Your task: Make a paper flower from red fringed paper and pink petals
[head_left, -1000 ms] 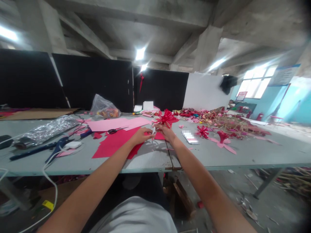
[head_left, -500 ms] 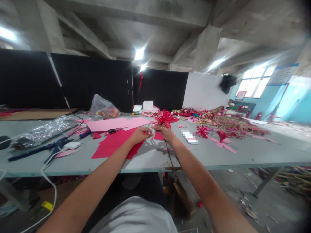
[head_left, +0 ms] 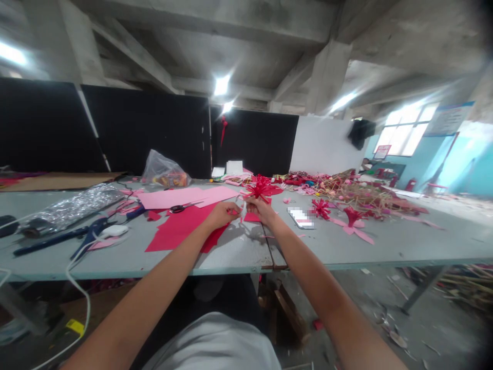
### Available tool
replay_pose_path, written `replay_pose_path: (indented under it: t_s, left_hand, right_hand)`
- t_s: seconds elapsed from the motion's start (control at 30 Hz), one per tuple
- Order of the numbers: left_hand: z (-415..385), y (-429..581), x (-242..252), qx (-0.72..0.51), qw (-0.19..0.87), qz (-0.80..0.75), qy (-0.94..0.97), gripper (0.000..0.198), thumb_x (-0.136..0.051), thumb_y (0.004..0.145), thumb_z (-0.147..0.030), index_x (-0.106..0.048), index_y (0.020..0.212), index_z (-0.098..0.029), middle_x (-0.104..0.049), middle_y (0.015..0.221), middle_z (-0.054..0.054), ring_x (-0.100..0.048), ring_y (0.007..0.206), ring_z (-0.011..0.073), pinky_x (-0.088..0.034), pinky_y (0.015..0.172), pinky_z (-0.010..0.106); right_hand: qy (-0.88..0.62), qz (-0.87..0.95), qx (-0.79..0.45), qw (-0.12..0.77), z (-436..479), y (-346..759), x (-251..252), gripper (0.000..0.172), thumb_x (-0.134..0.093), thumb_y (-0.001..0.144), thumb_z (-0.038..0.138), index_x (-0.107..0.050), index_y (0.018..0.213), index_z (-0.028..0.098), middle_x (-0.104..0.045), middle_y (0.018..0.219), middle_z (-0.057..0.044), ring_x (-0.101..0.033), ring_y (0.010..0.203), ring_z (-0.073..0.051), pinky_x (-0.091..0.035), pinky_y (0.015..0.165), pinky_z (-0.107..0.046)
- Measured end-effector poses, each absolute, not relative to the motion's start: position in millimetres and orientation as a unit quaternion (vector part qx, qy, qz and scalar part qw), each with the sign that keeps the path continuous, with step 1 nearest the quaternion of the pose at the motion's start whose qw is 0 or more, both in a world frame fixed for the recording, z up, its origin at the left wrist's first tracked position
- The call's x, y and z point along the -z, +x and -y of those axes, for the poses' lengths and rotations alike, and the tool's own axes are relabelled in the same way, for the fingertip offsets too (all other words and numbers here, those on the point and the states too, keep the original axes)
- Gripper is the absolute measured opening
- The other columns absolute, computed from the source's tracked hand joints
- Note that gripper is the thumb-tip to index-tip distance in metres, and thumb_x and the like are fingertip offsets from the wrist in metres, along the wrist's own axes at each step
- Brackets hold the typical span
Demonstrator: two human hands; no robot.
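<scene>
The right hand (head_left: pixel 262 210) pinches the bottom of a red paper bow (head_left: pixel 261 188) with its fingers close together. The left hand (head_left: pixel 222 216) is just beside it, its fingers (head_left: pixel 233 208) holding a small red bit (head_left: pixel 232 211). Red paper (head_left: pixel 173 234) and scissors (head_left: pixel 177 208) lie on the table (head_left: pixel 239 257).

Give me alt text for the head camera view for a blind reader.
The left hand and right hand hold a red paper bow above a grey workbench, beside pink paper, red paper and scissors. Red paper flowers lie further right.
</scene>
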State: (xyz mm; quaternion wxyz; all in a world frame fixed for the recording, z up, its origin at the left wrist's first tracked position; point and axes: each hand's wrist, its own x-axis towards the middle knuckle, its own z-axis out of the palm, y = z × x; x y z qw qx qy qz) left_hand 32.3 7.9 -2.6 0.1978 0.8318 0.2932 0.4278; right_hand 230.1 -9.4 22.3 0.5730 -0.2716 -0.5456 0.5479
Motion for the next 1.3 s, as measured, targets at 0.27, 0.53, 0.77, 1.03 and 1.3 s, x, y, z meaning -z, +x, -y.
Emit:
replay_pose_path:
  t_s: [0.27, 0.53, 0.77, 1.03, 1.3]
  left_hand:
    - [-7.7, 32.5, 1.3, -0.43, 0.185, -0.302, 0.831, 0.016, -0.07, 0.076, -0.032, -0.075, 0.08, -0.017, -0.077, 0.087, 0.007, -0.063, 0.076, 0.018, -0.047, 0.074, 0.029]
    - [-4.4, 31.6, -0.6, -0.421, 0.179, -0.307, 0.834, 0.019, -0.063, 0.072, -0.017, -0.077, 0.084, -0.018, -0.078, 0.092, 0.007, -0.068, 0.083, 0.0205, -0.051, 0.08, 0.032]
    - [-1.7, 31.8, -0.3, -0.4, 0.175, -0.289, 0.852, 0.027, -0.066, 0.073, -0.022, -0.078, 0.095, -0.017, -0.079, 0.099, 0.006, -0.068, 0.09, 0.0205, -0.052, 0.088, 0.031]
    - [-1.9, 32.4, 4.1, -0.391, 0.206, -0.287, 0.85, 0.023, -0.069, 0.076, -0.031, -0.078, 0.09, -0.015, -0.079, 0.091, 0.006, -0.069, 0.087, 0.0205, -0.052, 0.085, 0.03]
    - [-0.7, 34.6, -0.2, -0.413, 0.279, -0.283, 0.819, 0.042, -0.068, 0.085, -0.056, -0.071, 0.08, -0.014, -0.067, 0.071, 0.0, -0.06, 0.069, 0.015, -0.048, 0.071, 0.027]
  right_hand:
    - [-0.292, 0.561, -0.536, 0.56, 4.3, 231.4, -17.8, 0.031, -0.084, 0.063, 0.042, -0.06, 0.058, 0.021, -0.059, 0.053, 0.002, -0.05, 0.049, -0.011, -0.038, 0.051, -0.026]
    - [-0.262, 0.573, -0.526, 0.572, 5.9, 232.4, -17.7, 0.026, -0.088, 0.063, 0.035, -0.069, 0.068, 0.019, -0.065, 0.061, 0.001, -0.056, 0.057, -0.012, -0.045, 0.057, -0.025]
    - [-0.234, 0.545, -0.559, 0.579, -3.8, 234.6, -12.8, 0.029, -0.09, 0.063, 0.032, -0.065, 0.071, 0.019, -0.068, 0.067, 0.003, -0.057, 0.056, -0.01, -0.045, 0.055, -0.022]
    - [-0.254, 0.52, -0.574, 0.58, -11.7, 236.5, -11.4, 0.027, -0.086, 0.065, 0.029, -0.062, 0.067, 0.019, -0.065, 0.062, 0.003, -0.054, 0.051, -0.008, -0.043, 0.051, -0.02]
    - [-0.34, 0.464, -0.572, 0.585, -8.1, 250.6, -21.2, 0.012, -0.066, 0.091, 0.029, -0.063, 0.087, 0.018, -0.072, 0.072, 0.0, -0.061, 0.053, -0.01, -0.05, 0.054, -0.019]
